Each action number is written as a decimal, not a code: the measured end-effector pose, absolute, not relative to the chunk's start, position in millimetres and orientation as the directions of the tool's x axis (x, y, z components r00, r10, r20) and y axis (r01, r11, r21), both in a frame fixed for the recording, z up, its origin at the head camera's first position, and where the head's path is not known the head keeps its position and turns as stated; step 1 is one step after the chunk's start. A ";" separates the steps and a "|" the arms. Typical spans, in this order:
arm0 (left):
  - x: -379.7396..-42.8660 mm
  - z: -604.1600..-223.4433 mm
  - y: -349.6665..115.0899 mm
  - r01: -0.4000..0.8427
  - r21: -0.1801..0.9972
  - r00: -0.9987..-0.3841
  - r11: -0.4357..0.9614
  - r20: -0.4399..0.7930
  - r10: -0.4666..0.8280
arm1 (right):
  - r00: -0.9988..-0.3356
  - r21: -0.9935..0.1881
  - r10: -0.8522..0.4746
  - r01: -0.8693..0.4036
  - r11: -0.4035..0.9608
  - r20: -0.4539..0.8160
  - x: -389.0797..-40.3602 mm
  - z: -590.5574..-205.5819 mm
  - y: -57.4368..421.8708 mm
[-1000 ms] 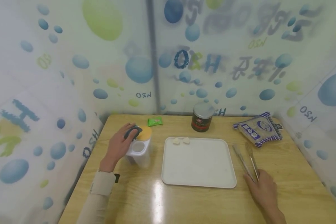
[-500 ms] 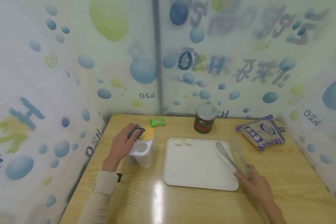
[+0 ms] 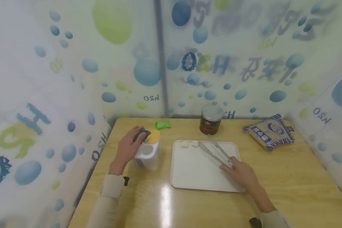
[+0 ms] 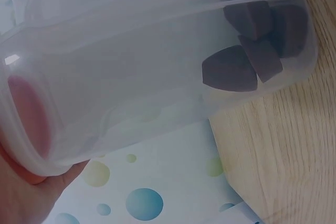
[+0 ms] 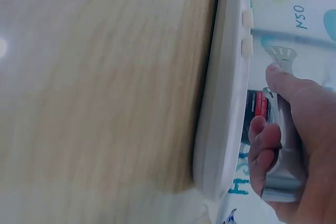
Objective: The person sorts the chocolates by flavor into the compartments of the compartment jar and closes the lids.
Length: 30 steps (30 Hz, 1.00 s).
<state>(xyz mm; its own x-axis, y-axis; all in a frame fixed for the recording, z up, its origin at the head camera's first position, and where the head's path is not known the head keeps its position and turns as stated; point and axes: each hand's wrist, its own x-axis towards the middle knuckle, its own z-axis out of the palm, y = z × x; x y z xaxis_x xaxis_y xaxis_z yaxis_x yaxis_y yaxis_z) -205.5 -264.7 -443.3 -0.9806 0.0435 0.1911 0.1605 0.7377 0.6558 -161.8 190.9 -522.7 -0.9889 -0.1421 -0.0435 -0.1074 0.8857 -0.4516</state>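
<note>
My right hand (image 3: 240, 174) grips metal tongs (image 3: 215, 155) over the right part of a white tray (image 3: 199, 177). The tongs' two arms are spread apart, one with a slotted tip. Two small pale pieces (image 3: 194, 143) lie at the tray's far edge, just beyond those tips. On the left, my left hand (image 3: 128, 147) holds a dark lid (image 3: 141, 135) at the top of a clear plastic container (image 3: 152, 161). Beside that lid is an orange lid (image 3: 154, 136), and a round opening shows in front. Dark brown chunks (image 4: 231, 69) lie at the container's bottom in the left wrist view.
A dark espresso can (image 3: 211, 122) with a silvery lid stands behind the tray. Near the back wall lies a green packet (image 3: 163, 124). A blue-and-white bag (image 3: 269, 132) rests at the back right of the wooden table (image 3: 205, 209).
The right hand has carried the tongs leftward from beside the tray to above it, their tips now near the pale pieces. The left hand keeps its place on the dark lid.
</note>
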 end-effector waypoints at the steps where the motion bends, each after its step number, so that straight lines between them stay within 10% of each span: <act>1: -204.7 -443.5 -264.8 0.161 0.656 -0.980 0.738 0.192 0.044 | -0.987 -0.447 -0.156 -0.120 0.886 -0.044 -163.9 -523.3 187.5; 30: -203.1 -442.7 -266.0 0.178 0.641 -0.978 0.747 0.200 0.061 | -0.969 -0.376 -0.239 -0.245 0.894 0.062 -185.8 -539.9 163.1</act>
<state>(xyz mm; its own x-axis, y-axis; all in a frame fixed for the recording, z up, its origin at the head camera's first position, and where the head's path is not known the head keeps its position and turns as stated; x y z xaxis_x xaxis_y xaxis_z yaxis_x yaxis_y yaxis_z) -203.1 -266.0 -442.7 -0.9778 0.0613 0.2004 0.1782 0.7468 0.6407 -185.8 163.1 -539.9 -0.9690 -0.2394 0.0615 -0.2447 0.8936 -0.3764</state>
